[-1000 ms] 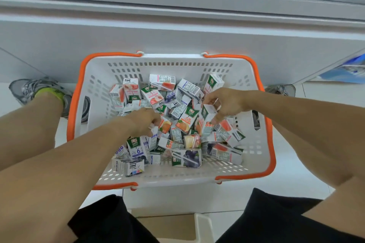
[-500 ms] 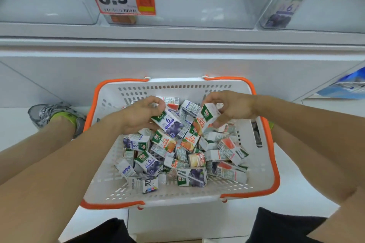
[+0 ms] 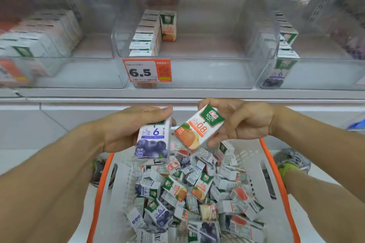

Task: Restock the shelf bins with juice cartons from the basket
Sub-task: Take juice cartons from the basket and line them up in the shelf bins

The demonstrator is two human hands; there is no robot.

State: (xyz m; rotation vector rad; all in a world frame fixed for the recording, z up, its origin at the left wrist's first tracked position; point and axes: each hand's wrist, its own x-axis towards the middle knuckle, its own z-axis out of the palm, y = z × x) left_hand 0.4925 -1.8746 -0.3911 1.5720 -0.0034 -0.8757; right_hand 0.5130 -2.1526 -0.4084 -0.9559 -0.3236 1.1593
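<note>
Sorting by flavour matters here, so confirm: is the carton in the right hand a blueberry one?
No. The right hand grips an orange carton; the blueberry carton is in the left hand.

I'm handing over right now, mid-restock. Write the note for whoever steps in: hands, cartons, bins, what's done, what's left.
Left hand holds a blueberry carton; right hand holds an orange carton, both above the basket.
Middle bin, tagged 6.5, has one row of orange cartons plus one beside it, otherwise bare.
Right bin shows a blueberry row.
Left: place both, then work through the many cartons in the basket.
</note>
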